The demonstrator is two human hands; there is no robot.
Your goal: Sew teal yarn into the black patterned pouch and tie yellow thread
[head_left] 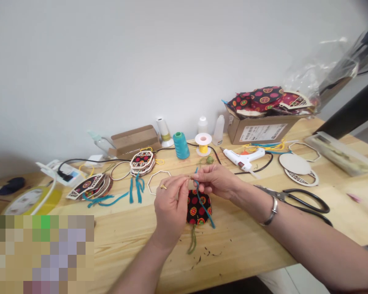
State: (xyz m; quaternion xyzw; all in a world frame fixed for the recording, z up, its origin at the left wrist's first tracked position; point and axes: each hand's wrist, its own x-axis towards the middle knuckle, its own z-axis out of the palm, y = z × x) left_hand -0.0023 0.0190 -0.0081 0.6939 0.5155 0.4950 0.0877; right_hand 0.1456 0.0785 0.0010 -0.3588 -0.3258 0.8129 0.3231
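My left hand (171,200) and my right hand (213,179) meet over the wooden table, fingertips pinched close together. A teal cord (205,207) runs from the right fingertips down across a black patterned fabric piece (193,208). This piece, with red and orange round motifs, lies below the hands, and an olive-green cord (193,241) hangs from its lower edge. What the left fingertips pinch is too small to make out. A ring is on my left hand and a bracelet on my right wrist.
Black-handled scissors (306,200) lie at the right, near a white glue gun (243,158). Behind stand a teal thread spool (180,146) and a cardboard box (260,128) of fabric. Stacked patterned pieces (142,162) sit left. Dark scraps dot the wooden table (135,253).
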